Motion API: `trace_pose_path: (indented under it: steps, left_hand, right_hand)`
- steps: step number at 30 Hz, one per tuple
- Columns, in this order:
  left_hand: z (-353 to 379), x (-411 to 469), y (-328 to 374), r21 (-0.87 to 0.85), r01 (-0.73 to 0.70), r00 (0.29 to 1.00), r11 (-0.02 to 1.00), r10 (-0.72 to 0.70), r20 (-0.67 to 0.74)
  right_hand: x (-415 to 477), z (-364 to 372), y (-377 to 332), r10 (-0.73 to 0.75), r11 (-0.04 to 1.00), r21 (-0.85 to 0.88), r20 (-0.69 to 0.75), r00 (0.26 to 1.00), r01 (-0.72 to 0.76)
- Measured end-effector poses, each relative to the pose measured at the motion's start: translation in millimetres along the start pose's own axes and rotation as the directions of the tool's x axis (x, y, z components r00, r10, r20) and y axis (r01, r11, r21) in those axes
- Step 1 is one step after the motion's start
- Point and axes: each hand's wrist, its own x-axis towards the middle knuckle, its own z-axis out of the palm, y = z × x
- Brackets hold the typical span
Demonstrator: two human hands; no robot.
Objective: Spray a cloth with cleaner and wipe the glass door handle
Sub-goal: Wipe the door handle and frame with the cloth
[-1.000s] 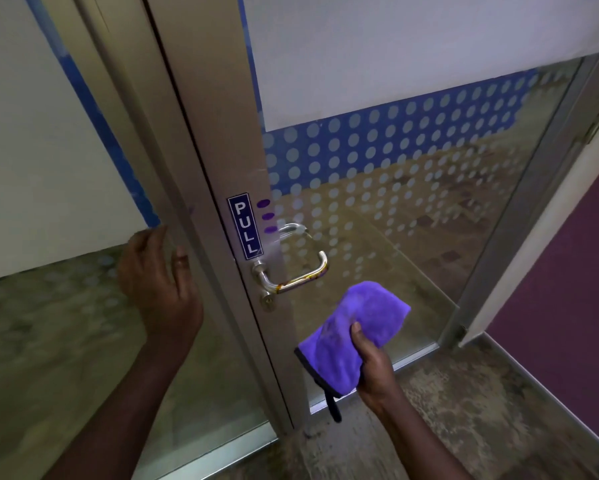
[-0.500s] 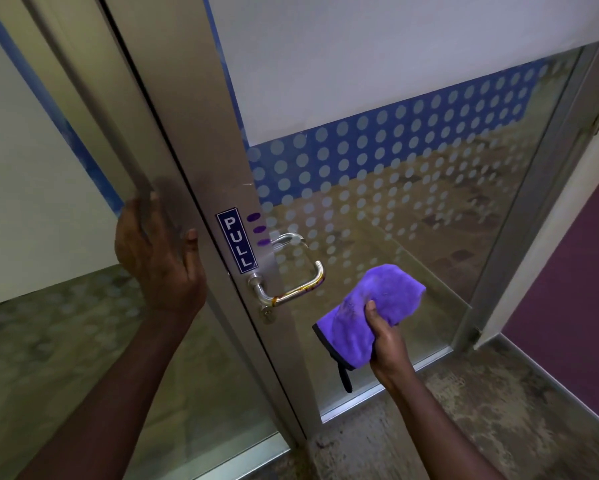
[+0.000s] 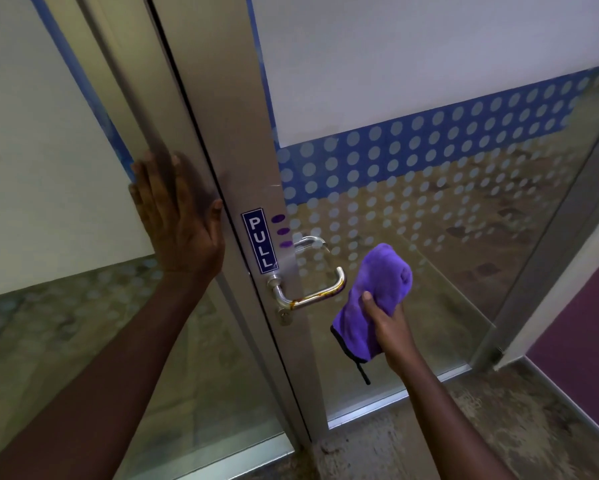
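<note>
Since the earlier frame, the left hand (image 3: 177,220) has gone from hovering near the frame to lying flat on it, and the right hand (image 3: 390,325) has carried the purple microfibre cloth (image 3: 374,299) closer to the door handle (image 3: 312,271). Left arm extended forward and up; palm against the aluminium fixed frame (image 3: 145,109) just left of the door seam, fingers straight and spread, pointing upward, gripping nothing. Right arm reaches from lower right, wrist cocked upward; fingers closed around the bunched cloth, thumb pressed across its front. Cloth sits just right of the handle's outer bend, very near it; contact cannot be confirmed. A dark edge strip hangs below the cloth. Handle is a chrome lever loop, with brownish staining along its lower bar, mounted on the door stile (image 3: 222,109) beside a blue PULL sticker (image 3: 260,240).
</note>
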Motion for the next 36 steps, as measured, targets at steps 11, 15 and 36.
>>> trace_pose_path:
  steps: [11, 15, 36]
  left_hand:
    - [16.5, -0.4, -7.1, 0.17, -0.05, 0.998, 0.984, 0.056, -0.028]
    - [17.4, -1.3, -7.2, 0.174, -0.056, 0.997, 0.983, 0.064, -0.037]
    - [21.8, -3.6, -12.3, 0.191, -0.077, 0.995, 0.979, 0.088, -0.05]
  right_hand:
    - [18.2, 14.3, -12.5, -0.184, 0.935, -0.293, 0.077, 0.98, 0.199]
    - [12.5, 29.0, -4.5, -0.19, 0.934, -0.299, 0.041, 0.981, 0.194]
    - [-40.3, 109.1, 16.6, -0.293, 0.876, -0.467, -0.309, 0.905, 0.124]
